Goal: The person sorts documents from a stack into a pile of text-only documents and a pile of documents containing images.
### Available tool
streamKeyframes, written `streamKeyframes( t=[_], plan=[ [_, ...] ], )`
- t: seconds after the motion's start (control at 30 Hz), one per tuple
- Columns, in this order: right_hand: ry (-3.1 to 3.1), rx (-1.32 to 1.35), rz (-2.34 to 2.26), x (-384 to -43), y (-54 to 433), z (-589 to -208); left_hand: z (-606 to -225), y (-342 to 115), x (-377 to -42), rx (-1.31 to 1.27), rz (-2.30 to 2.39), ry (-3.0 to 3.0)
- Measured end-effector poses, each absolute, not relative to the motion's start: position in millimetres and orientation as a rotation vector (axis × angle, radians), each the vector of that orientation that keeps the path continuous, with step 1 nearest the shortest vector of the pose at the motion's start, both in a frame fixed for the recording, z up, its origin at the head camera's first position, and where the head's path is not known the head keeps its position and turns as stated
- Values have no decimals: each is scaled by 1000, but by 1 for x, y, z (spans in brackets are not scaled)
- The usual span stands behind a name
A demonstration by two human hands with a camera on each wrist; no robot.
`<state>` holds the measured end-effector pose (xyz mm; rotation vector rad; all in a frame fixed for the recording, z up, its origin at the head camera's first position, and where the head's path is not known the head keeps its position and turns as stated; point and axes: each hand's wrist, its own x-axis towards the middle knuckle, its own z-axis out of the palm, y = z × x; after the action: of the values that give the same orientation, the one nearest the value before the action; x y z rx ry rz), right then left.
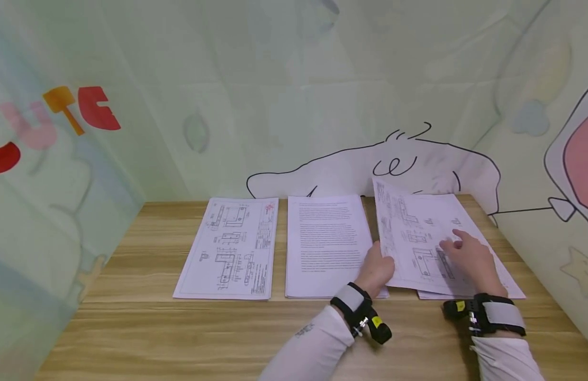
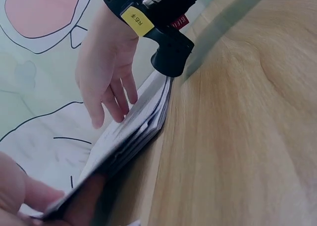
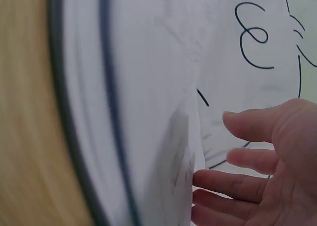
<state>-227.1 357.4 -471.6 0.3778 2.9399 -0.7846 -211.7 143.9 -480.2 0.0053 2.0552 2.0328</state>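
In the head view my left hand (image 1: 376, 269) pinches the left edge of several drawing sheets (image 1: 432, 233) at the right of the table. Their left side is raised and bowed, and more paper (image 1: 505, 280) lies under them. In the left wrist view the thumb and fingers of my left hand (image 2: 20, 194) grip both faces of the lifted sheets (image 2: 133, 119). My right hand (image 1: 471, 260) hovers over the right part of the drawing, fingers loose. In the right wrist view the fingertips of my right hand (image 3: 262, 171) are close to the paper's surface (image 3: 153, 87), holding nothing.
A stack of printed text pages (image 1: 324, 243) lies in the middle, close to my left hand. Farther left is another drawing sheet (image 1: 227, 248). The wooden table (image 1: 179, 338) backs onto a patterned cloth (image 1: 255, 106). Camera straps (image 1: 503, 313) circle both wrists.
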Motion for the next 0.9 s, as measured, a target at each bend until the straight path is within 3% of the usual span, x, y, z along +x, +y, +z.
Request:
streamKeyframes(
  t=[0.27,0.63,0.77,0.9],
  plan=[
    [2836,232,-998,-236,337,-474,-473,119,-213,31,2009,2145],
    [2786,296,-1377,-238,306,-468,-465,61,-211,126,2066,2104],
    [2555,368,-1676,-236,288,-466,-460,40,-210,200,2083,2121],
    [2093,269,-2099,-233,273,-461,-457,16,-208,255,2105,2158]
  ],
)
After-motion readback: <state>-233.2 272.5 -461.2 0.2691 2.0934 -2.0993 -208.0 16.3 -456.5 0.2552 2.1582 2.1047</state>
